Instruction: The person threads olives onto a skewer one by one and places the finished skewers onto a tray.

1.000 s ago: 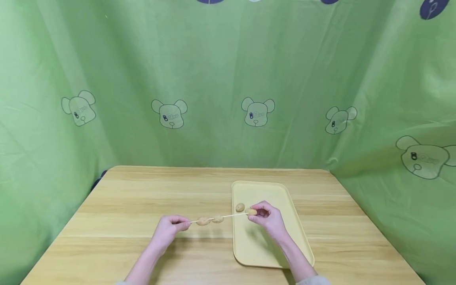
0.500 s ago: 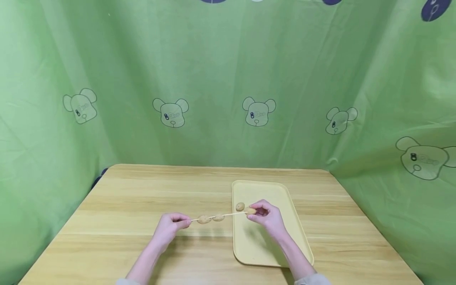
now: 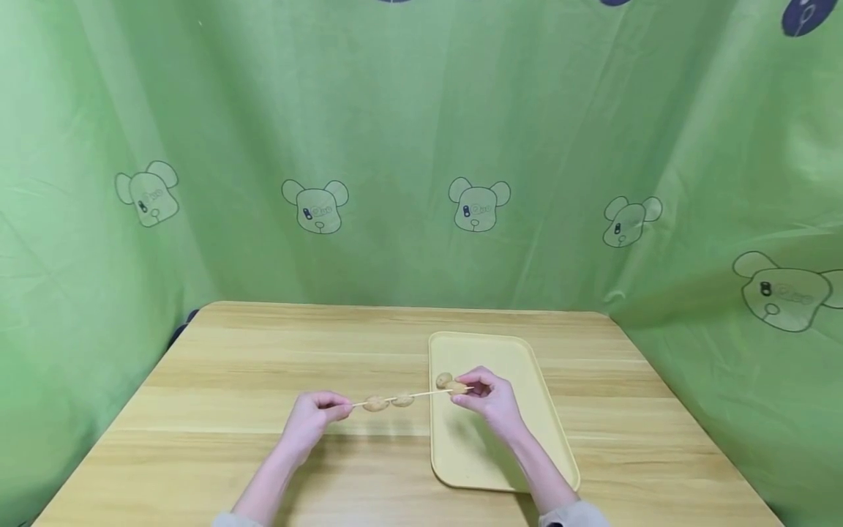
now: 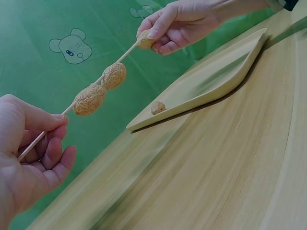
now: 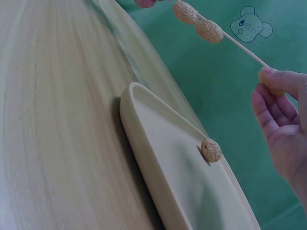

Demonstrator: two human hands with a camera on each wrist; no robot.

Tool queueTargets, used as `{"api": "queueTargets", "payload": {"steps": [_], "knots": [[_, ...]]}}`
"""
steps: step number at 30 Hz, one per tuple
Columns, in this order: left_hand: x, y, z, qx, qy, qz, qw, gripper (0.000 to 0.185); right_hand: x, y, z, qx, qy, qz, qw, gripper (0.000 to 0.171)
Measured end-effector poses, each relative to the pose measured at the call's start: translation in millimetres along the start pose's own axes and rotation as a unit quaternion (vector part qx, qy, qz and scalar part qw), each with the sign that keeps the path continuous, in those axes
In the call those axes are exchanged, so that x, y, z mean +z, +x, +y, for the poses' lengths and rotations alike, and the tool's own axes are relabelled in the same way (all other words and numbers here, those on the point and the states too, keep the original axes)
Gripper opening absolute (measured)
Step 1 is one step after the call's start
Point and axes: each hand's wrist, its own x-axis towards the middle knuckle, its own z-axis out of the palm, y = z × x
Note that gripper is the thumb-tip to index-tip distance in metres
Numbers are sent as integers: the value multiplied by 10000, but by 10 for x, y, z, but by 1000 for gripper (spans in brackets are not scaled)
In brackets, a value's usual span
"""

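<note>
Low in the frame, my left hand [image 3: 311,421] pinches a stick [image 5: 244,49], likely to steady it, and my right hand [image 3: 492,404] grips a ball [image 3: 454,386] near its far end

Left hand [image 4: 21,184] pinching stick [image 4: 128,53], two skewered balls [image 4: 89,99], third ball [image 4: 145,41] in right hand [image 4: 187,23]

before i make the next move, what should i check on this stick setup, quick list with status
1. Left hand pinching the stick: ok.
2. Two balls threaded near that hand: ok.
3. Right hand pinching the third ball on the stick: ok.
4. Third ball up against the other two: not ok, bare stick between.
5. Last ball threaded: not ok, lying in the tray.
6. Third ball fixed firmly: cannot tell.
</note>
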Motion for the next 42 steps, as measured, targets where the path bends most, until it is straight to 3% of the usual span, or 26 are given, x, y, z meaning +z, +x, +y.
{"api": "queueTargets", "payload": {"steps": [26, 42], "knots": [[-17, -5, -29, -10, -137, 61, 9999, 13, 151, -8, 30, 445, 244, 11, 9987, 34], [-14, 13, -29, 17, -127, 99, 9999, 12, 224, -3, 80, 455, 395, 66, 9982, 35]]}}
